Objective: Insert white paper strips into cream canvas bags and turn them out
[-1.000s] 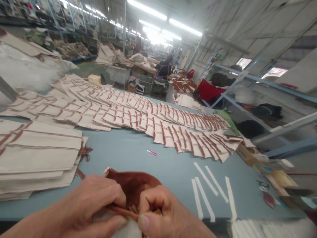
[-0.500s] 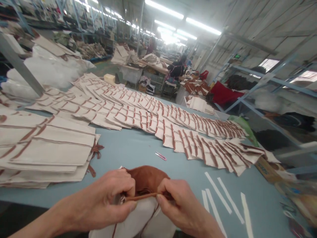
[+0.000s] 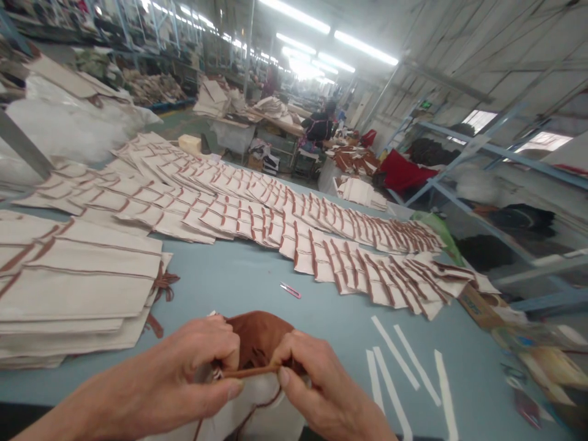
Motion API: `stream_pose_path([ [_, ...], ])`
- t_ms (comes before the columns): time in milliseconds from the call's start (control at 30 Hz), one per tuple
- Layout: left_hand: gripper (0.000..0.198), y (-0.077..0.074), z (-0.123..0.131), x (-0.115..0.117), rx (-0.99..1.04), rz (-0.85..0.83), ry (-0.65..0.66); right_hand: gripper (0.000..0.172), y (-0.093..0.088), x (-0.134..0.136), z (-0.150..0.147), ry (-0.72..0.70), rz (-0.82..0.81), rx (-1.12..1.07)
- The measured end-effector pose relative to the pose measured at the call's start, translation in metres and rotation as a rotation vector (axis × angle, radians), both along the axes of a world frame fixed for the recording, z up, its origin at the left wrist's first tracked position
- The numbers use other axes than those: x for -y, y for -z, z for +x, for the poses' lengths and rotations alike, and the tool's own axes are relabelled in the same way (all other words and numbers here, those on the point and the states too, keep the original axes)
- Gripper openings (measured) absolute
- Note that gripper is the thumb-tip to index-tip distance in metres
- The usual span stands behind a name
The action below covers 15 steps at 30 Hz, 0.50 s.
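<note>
Across a long pale-blue desk (image 3: 220,300), the person's left hand (image 3: 169,373) and right hand (image 3: 321,383) are pinching a brown strip (image 3: 248,372) between clamped fingers (image 3: 287,367), working it at the mouth of a brown suede lining (image 3: 260,337) above white canvas (image 3: 261,407) at six o'clock. Stacked canvas panels (image 3: 78,288) are lying at nine o'clock, pink thread snips (image 3: 290,290) at twelve, white strips (image 3: 395,349) at four.
</note>
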<state>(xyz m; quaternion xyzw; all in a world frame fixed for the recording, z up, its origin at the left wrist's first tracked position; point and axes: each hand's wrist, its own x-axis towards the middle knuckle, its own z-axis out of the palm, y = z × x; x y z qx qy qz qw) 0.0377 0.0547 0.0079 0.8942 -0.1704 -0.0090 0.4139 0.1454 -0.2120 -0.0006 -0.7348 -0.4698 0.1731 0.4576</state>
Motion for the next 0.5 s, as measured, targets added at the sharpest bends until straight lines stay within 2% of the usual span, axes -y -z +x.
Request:
stream_pose_path([
  [100,0.021,-0.001,0.002,0.003,0.024,-0.011,-0.008,0.019,-0.012,-0.011,0.0,-0.053,0.053,0.036],
  [200,0.021,-0.002,0.007,0.008,0.077,-0.04,-0.026,0.042,-0.014,-0.031,-0.002,-0.065,0.037,0.081],
  [300,0.02,-0.008,0.013,0.009,0.08,-0.067,-0.033,0.063,-0.004,-0.05,-0.002,-0.086,0.071,-0.003],
  [367,0.017,-0.014,0.013,0.005,0.002,-0.065,-0.034,0.073,0.006,-0.057,-0.002,-0.1,0.095,-0.113],
  [500,0.025,-0.023,0.011,-0.006,-0.213,-0.041,-0.033,0.077,0.022,-0.057,0.0,-0.057,0.101,-0.155],
])
